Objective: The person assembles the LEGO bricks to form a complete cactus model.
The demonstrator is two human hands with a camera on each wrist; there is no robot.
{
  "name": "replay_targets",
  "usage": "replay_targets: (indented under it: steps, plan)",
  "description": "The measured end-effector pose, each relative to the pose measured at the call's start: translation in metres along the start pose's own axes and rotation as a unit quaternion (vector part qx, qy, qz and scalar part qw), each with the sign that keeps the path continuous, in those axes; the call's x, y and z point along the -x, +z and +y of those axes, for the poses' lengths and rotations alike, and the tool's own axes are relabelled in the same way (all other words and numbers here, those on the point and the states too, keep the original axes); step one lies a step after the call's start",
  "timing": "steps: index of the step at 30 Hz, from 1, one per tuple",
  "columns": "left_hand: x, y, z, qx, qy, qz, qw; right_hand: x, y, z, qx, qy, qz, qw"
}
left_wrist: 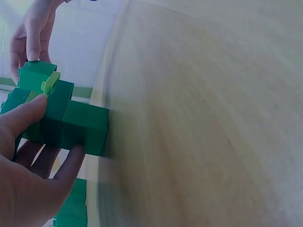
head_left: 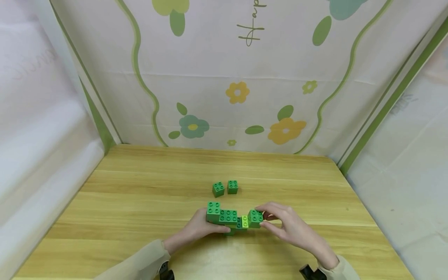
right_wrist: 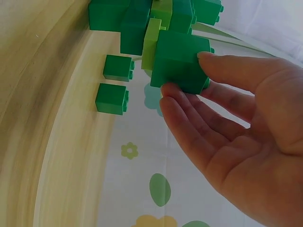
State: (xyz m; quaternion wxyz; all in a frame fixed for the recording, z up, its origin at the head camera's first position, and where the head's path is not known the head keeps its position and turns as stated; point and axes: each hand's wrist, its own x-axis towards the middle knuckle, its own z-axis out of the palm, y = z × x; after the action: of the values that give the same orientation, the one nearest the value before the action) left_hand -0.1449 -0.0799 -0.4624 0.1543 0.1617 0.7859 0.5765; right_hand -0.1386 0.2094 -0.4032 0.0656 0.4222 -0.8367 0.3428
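Note:
My left hand grips a structure of joined green toy building bricks, thumb along its near side and fingers beneath, as the left wrist view shows. A thin lime-green piece stands toward the structure's right end. Against that piece is a square green brick with studs on top, pinched between thumb and fingers of my right hand. In the right wrist view this brick overlaps the lime piece.
Two loose square green bricks stand side by side on the wooden table, beyond the structure. A white cloth with flower prints hangs behind the table, and white cloth walls flank it left and right.

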Motion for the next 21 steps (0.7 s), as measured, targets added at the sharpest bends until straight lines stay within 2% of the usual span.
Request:
replay_targets:
  steps: [11,21]
  plan:
    - [-0.0005,-0.0009,-0.0010,-0.001,0.010,-0.003,0.9999,0.0005,0.0014,0.0020,-0.011,0.017,-0.003,0.9998]
    - [-0.0006,-0.0004,-0.0008,0.006,0.008,-0.002,1.0000,0.0019,0.0015,0.0007,0.030,0.015,-0.002,0.9994]
